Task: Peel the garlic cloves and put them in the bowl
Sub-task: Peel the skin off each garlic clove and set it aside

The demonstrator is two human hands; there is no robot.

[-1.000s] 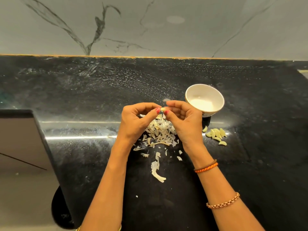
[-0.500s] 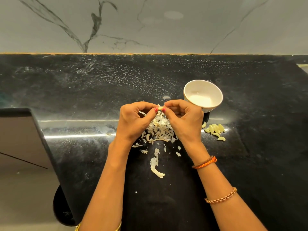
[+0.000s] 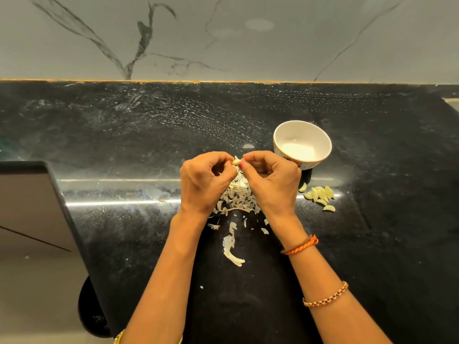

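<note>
Both hands, the left hand (image 3: 206, 181) and right hand (image 3: 272, 180), pinch one garlic clove (image 3: 236, 161) with curled fingertips above the peel heap (image 3: 238, 194), while several peeled cloves (image 3: 319, 194) lie right, outside the seemingly empty bowl (image 3: 302, 144).

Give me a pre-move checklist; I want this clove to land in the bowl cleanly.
1. Garlic clove pinched by both hands, left hand and right hand: ok.
2. Clove fully peeled: cannot tell, fingertips cover it.
3. Bowl upright, opening unobstructed: ok.
4. Bowl close beside right hand: ok.
5. Peeled cloves in bowl: not ok, they lie on the countertop.
6. Skins pile outside bowl: ok.
</note>
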